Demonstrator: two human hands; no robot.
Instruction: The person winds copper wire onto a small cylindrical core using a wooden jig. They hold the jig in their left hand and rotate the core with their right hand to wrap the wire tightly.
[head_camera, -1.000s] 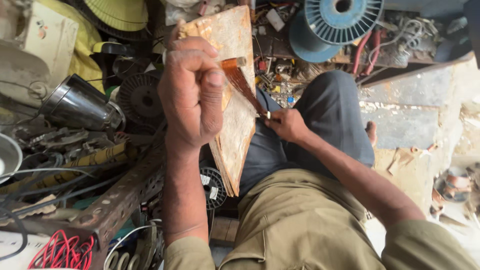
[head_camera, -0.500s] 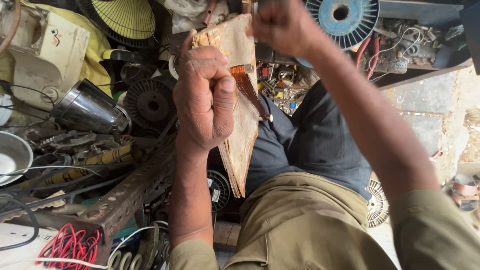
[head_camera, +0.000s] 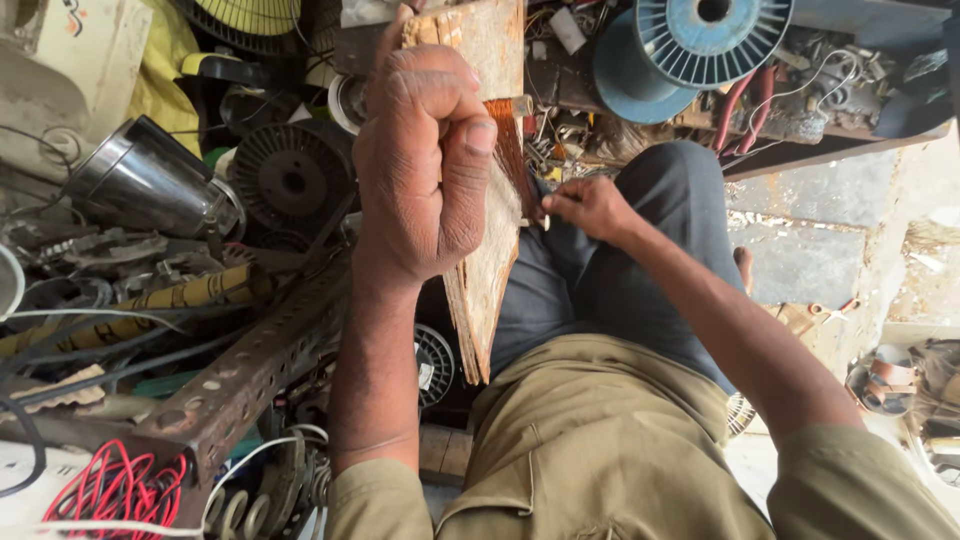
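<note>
**Cluttered repair corner, winding in hand**

Junk everywhere: blue spool, metal cup, red wires. Left hand fisted around a wooden board carrying a copper coil. Right hand pinches shut on something tiny beside it, can't tell what.

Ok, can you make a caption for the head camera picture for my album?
Left hand grips a wooden board wound with copper wire; right hand pinches at the wire beside it, above a cluttered workshop floor.
</note>
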